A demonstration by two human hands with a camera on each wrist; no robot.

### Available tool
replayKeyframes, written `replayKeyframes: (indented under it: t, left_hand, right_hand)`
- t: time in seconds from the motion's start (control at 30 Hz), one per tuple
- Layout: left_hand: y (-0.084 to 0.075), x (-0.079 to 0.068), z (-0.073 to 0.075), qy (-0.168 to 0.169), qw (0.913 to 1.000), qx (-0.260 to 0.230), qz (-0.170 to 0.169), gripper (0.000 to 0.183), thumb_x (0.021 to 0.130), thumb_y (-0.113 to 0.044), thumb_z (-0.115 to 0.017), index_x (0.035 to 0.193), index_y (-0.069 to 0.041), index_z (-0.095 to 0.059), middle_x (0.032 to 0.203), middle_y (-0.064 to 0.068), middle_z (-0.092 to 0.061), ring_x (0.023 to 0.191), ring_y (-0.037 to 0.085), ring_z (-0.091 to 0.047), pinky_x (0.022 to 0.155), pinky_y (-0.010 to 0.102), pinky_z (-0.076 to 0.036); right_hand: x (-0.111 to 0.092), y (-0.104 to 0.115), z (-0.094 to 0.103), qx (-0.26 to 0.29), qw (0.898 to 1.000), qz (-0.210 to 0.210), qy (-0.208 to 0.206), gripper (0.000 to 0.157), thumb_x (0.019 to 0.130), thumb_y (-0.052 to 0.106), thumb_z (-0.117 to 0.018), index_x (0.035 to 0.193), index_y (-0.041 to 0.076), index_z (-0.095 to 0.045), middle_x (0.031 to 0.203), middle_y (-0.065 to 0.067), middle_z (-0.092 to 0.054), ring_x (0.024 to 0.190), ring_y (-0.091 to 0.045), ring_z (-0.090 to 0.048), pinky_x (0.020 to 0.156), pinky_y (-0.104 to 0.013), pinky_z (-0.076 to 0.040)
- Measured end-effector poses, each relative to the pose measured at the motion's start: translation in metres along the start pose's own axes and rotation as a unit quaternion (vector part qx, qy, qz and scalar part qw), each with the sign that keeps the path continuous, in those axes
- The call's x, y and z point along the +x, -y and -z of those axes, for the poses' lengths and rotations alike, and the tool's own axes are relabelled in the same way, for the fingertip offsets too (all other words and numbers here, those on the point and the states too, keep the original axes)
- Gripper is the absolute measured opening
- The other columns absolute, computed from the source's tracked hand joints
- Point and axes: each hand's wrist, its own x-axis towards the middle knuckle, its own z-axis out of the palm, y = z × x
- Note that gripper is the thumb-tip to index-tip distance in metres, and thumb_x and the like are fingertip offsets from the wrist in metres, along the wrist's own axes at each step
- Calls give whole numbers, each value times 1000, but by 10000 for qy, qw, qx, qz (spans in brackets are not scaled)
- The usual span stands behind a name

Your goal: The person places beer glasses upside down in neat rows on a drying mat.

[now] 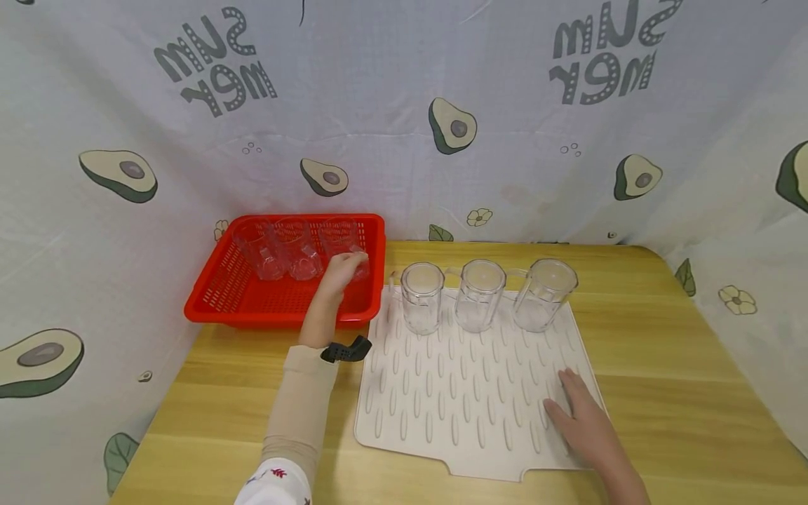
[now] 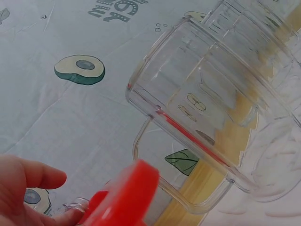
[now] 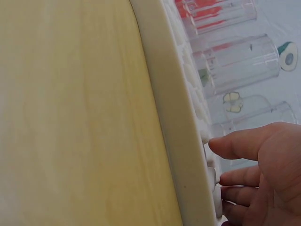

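Note:
My left hand (image 1: 341, 275) reaches over the red basket (image 1: 217, 298), at the rightmost of three clear mugs there. That mug (image 1: 336, 230) is partly hidden behind the hand. In the left wrist view, the thumb and a finger of the left hand (image 2: 30, 188) are spread apart near a small bit of clear mug (image 2: 77, 204). Three more clear mugs (image 1: 481, 298) stand in a row along the back of the white ridged tray (image 1: 454, 421), handles to the left. My right hand (image 1: 583, 424) rests on the tray's right side with its fingers extended, holding nothing.
The tray lies on a wooden table (image 1: 669, 393), right of the basket. A white cloth (image 1: 391, 182) with avocado prints hangs behind and at the sides. Two other mugs (image 1: 293, 245) lean at the left in the basket.

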Motion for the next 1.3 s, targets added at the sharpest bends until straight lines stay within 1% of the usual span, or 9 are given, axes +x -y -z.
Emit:
replayKeyframes:
  t: [0.1,0.2,0.3,0.43,0.53,0.67,0.77,1.0,1.3]
  left_hand:
    - [0,-1,0,-145,9998,-130,-91,42,101,-28,-51,131,1,-56,131,16,-56,123,33,-47,108,50,-34]
    - [0,-2,0,-322,9987,-327,-228,45,103,-31,-45,130,5,-51,120,16,-61,120,32,-50,110,51,-31]
    - [1,-1,1,-581,9956,-596,-424,43,105,-32,-41,121,7,-49,96,10,-63,104,27,-55,106,46,-35]
    - [2,-2,1,-911,9884,-1001,-694,30,105,-26,-40,97,0,-50,75,3,-50,75,18,-50,86,35,-44]
    - [2,-4,1,-1059,9856,-1088,-743,24,105,-23,-40,91,-5,-49,77,3,-46,69,15,-44,74,29,-40]
    - [3,-7,0,-1148,9845,-1072,-782,24,105,-21,-40,98,0,-50,91,9,-49,88,20,-49,82,32,-41]
    - [5,-9,0,-1277,9804,-1186,-922,25,105,-20,-41,99,2,-52,95,10,-50,94,21,-50,87,33,-41]
    - [4,-11,-2,-1717,9609,-1674,-1387,25,102,-16,-46,86,1,-53,76,4,-48,73,16,-46,72,28,-42]
    - [-3,-22,-1,-1805,9321,-2333,-2104,28,99,-12,-47,71,-8,-48,60,0,-41,54,9,-34,51,20,-29]
  right_hand:
    - [0,1,0,2,10000,-53,33,71,99,24,-52,147,-15,-16,152,-37,-7,140,-53,-5,110,-63,-10]
    - [0,1,-1,23,9999,-94,45,72,99,23,-52,147,-15,-15,152,-37,-6,140,-53,-5,110,-63,-9]
    - [0,0,-2,34,10000,-82,18,72,99,22,-52,148,-14,-14,152,-37,-7,140,-53,-5,110,-63,-9]
    - [-1,0,-2,20,10000,-36,-9,73,99,24,-52,148,-14,-14,152,-37,-7,139,-54,-6,110,-63,-10]
    - [0,1,-2,-4,10000,-53,-13,72,99,24,-52,148,-14,-14,152,-37,-8,139,-53,-6,110,-63,-10]
    - [-1,1,-1,-3,10000,-76,-14,72,99,24,-52,148,-14,-15,152,-37,-8,140,-53,-6,110,-63,-10]
    - [-2,2,-1,11,10000,-68,-21,72,99,24,-51,148,-14,-15,152,-37,-8,140,-53,-7,110,-63,-10]
    - [-2,2,-1,-3,10000,-33,-74,71,98,22,-52,147,-15,-16,152,-38,-9,139,-54,-7,110,-63,-11]
    - [-1,0,-2,-4,9999,12,-100,71,99,24,-52,147,-14,-17,152,-37,-10,139,-54,-8,110,-63,-11]
